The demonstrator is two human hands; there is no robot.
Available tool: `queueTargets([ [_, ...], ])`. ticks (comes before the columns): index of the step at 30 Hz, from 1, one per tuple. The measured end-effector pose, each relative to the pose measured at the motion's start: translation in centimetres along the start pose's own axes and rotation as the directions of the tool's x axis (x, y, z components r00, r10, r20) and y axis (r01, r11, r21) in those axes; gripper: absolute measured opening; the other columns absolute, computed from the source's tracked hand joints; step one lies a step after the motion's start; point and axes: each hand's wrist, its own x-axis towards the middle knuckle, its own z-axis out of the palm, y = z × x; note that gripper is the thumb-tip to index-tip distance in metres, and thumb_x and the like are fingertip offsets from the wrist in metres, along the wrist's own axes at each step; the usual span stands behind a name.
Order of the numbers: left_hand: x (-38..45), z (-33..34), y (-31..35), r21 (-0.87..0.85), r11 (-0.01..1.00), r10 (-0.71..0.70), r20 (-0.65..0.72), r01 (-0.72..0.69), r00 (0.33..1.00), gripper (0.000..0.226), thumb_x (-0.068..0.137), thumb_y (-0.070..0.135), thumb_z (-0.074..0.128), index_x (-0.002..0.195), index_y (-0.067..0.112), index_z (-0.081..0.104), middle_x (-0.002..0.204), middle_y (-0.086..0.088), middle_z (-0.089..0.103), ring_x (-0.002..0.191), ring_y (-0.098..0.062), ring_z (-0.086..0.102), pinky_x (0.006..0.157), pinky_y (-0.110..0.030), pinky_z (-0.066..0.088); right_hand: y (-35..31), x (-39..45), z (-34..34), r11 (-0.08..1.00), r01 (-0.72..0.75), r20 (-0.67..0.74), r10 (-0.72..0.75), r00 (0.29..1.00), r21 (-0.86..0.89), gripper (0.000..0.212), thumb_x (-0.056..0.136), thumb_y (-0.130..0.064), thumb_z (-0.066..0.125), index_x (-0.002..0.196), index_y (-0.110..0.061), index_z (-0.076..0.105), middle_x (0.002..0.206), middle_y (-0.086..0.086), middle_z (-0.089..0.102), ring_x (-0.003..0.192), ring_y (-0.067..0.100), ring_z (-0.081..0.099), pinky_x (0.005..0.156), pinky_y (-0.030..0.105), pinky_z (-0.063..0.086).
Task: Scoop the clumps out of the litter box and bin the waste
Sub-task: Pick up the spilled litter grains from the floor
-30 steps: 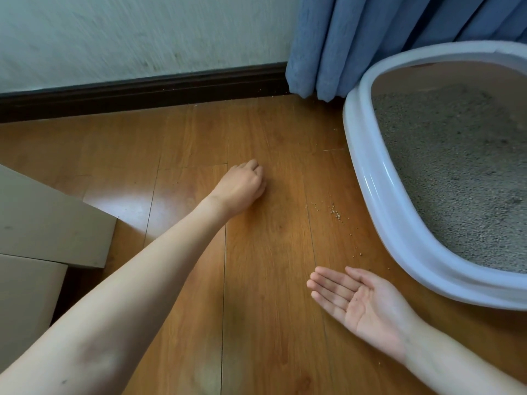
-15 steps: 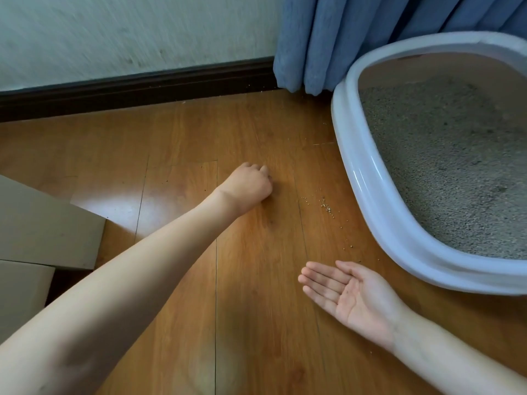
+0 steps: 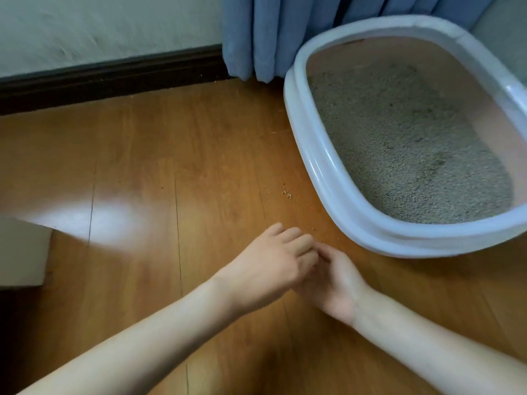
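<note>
A wooden floor (image 3: 137,155) fills most of the frame, a bright patch of glare lying across its boards at centre left, with a pale wall (image 3: 99,27) and dark skirting board (image 3: 108,78) running along the upper left and a blue curtain (image 3: 285,32) hanging at top centre down to the floor. A white litter box (image 3: 316,169) occupies the right side of the frame, its rounded rim curving from the top right down to the lower right; it holds a level bed of grey litter (image 3: 405,143) that covers its bottom, and no separate clumps can be made out in it. At the left edge stands the corner of a pale box-like object (image 3: 20,252), too cropped to identify. Two bare forearms enter from the bottom of the frame and meet at lower centre, just beside the near rim of the litter box without touching it. The left hand (image 3: 271,263) is knuckles-up with its fingers curled down over the right hand (image 3: 333,283), which lies palm-up beneath it with its fingers cupped loosely; whether the left fingertips pinch anything cannot be told, since they are hidden between the two hands. A small scatter of spilled litter grains (image 3: 286,193) lies on the floor at centre, between the hands and the left wall of the litter box, above the fingers and apart from them.
</note>
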Motion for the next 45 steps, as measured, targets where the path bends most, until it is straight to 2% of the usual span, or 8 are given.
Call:
queueTargets([
  [4,-0.3,0.2,-0.2,-0.162,0.986,-0.057,-0.062,0.047,0.996,0.01,0.092,0.019,0.058,0.086,0.015,0.065,0.083,0.002,0.055,0.075,-0.017,0.046,0.064,-0.03,0.035,0.6,-0.7,-0.2,0.999,-0.032,0.023,0.032,0.999,0.013,0.015,0.077,-0.013,0.061,0.08,-0.001,0.068,0.075,0.014,0.059,0.069,0.022,0.059,0.066,0.034,0.052],
  [9,-0.8,2.0,-2.9,-0.38,0.852,-0.412,-0.064,0.36,0.909,0.005,0.087,0.015,0.067,0.092,0.014,0.068,0.084,0.002,0.058,0.078,-0.015,0.053,0.066,-0.035,0.048,2.5,-2.0,-2.8,0.978,-0.192,0.023,0.195,0.981,-0.079,0.044,0.091,-0.016,0.04,0.095,0.018,0.067,0.098,0.033,0.067,0.087,0.042,0.069,0.075,0.048,0.059],
  [16,0.7,6.3,-3.2,-0.311,0.91,-0.251,0.115,0.275,0.961,0.044,0.079,0.036,0.073,0.115,0.012,0.064,0.096,-0.002,0.06,0.084,-0.021,0.05,0.076,-0.036,0.047,4.0,-2.9,-5.6,0.967,-0.246,0.049,0.25,0.967,-0.064,0.046,0.089,-0.016,0.039,0.1,0.019,0.065,0.095,0.033,0.067,0.088,0.042,0.069,0.073,0.045,0.059],
  [28,3.4,7.8,-2.8,-0.132,0.991,-0.02,-0.065,0.011,0.998,0.022,0.095,0.014,0.049,0.081,0.003,0.06,0.079,-0.011,0.054,0.066,-0.027,0.05,0.06,-0.038,0.047,1.9,-3.3,-6.4,0.995,-0.097,-0.001,0.097,0.995,0.004,0.044,0.091,-0.017,0.039,0.1,0.015,0.068,0.102,0.03,0.067,0.094,0.039,0.069,0.08,0.046,0.058],
  [32,3.3,5.3,-1.1,-0.217,0.966,-0.168,-0.13,0.137,0.977,0.017,0.096,0.013,0.047,0.084,0.004,0.057,0.082,-0.008,0.052,0.072,-0.023,0.048,0.066,-0.034,0.043,1.1,-3.2,-6.0,0.998,-0.027,-0.024,0.028,0.999,0.05,0.043,0.086,-0.018,0.044,0.099,0.015,0.069,0.111,0.03,0.065,0.099,0.04,0.067,0.084,0.049,0.055],
  [38,1.5,3.4,4.0,-0.173,0.98,0.085,-0.093,-0.1,0.992,0.01,0.094,0.017,0.059,0.093,0.013,0.068,0.084,-0.002,0.057,0.075,-0.022,0.048,0.063,-0.033,0.035,0.0,-2.4,-5.2,0.983,0.059,-0.069,-0.048,0.996,0.173,0.007,0.071,-0.008,0.064,0.078,-0.005,0.062,0.062,0.006,0.05,0.049,0.015,0.05,0.055,0.024,0.048],
  [41,1.1,3.7,3.1,-0.298,0.954,-0.086,-0.143,0.04,0.986,0.018,0.096,0.023,0.056,0.097,0.013,0.071,0.085,0.0,0.059,0.076,-0.02,0.047,0.064,-0.033,0.037,-0.1,-2.4,-5.2,0.986,0.024,-0.067,-0.014,0.998,0.166,0.02,0.079,-0.009,0.05,0.074,0.002,0.065,0.061,0.012,0.059,0.048,0.021,0.059,0.048,0.033,0.055],
  [45,0.3,4.6,0.2,-0.396,0.864,-0.374,-0.091,0.311,0.923,0.008,0.089,0.014,0.065,0.094,0.014,0.071,0.086,0.002,0.059,0.078,-0.018,0.049,0.067,-0.035,0.046,0.7,-3.1,-6.3,0.987,-0.16,0.019,0.16,0.987,0.005,0.044,0.091,-0.015,0.038,0.099,0.018,0.066,0.101,0.032,0.066,0.091,0.043,0.068,0.078,0.05,0.057],
])
